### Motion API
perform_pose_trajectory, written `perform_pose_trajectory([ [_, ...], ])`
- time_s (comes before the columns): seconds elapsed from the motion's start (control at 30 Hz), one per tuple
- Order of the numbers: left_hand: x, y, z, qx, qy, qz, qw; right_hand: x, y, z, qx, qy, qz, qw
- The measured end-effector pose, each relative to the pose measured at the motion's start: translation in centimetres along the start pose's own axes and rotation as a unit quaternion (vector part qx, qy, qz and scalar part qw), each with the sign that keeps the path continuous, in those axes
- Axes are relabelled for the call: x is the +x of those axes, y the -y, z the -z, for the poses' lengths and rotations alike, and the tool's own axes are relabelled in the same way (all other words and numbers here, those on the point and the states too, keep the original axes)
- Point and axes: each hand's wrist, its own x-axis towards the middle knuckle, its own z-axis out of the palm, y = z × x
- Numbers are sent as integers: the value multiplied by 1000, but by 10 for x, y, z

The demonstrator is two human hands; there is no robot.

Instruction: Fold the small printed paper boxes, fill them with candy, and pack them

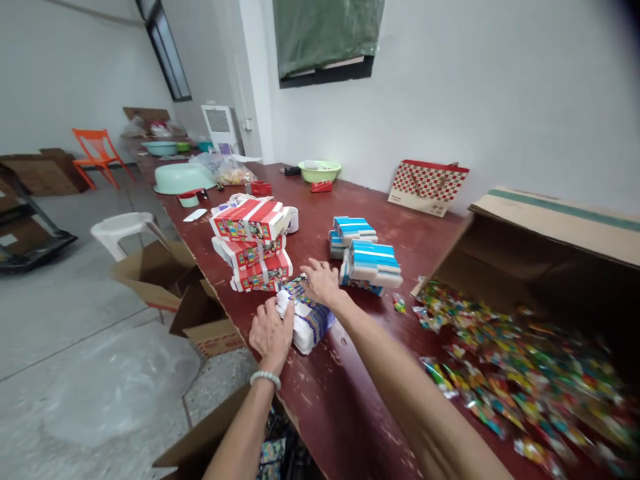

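Observation:
A banded bundle of white and purple patterned cartons [314, 323] lies on the dark red table, between my hands. My left hand [273, 331] wraps around its near left end, thumb along the side. Over its far end, my right hand [320, 283] bends its fingers down onto the top; the fingertips are partly hidden. Just beyond my hands rise stacked bundles of red and white cartons [253, 252], held with pale bands. To the right of them are blue and white carton bundles [374, 261], also stacked.
At the right, a cardboard box [555, 215] lies open toward the table, with many wrapped candies [505, 367] spilling out. Open cartons [205, 313] stand below the left table edge. Farther back are a paper bag [429, 187], a green bowl [320, 172] and an upturned basin [183, 178].

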Motion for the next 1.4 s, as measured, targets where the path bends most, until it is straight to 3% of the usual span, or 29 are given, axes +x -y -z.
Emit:
perform_pose_trajectory([
  [0.13, 2, 5, -4, -3, -8, -9, 1000, 22, -3, -26, -19, 57, 45, 997],
  [0.27, 0, 7, -3, -17, 1, -7, 1000, 26, -6, -36, -33, 78, 73, 994],
  [0.43, -25, 15, -3, -68, 27, -65, 995, 24, -6, -35, -46, 69, 91, 992],
  [0.57, -43, 23, -8, -74, 11, -109, 991, 22, -6, -33, -44, 71, 106, 991],
  [0.93, -43, 19, -5, -43, -3, -121, 992, 1, -23, -24, -14, 109, 101, 989],
  [1.23, -44, 11, 5, 10, 27, -135, 990, -37, -30, -23, -26, 28, 57, 998],
  [1.4, -48, 10, 5, 22, 23, -150, 988, -52, -25, -21, -16, 2, 74, 997],
])
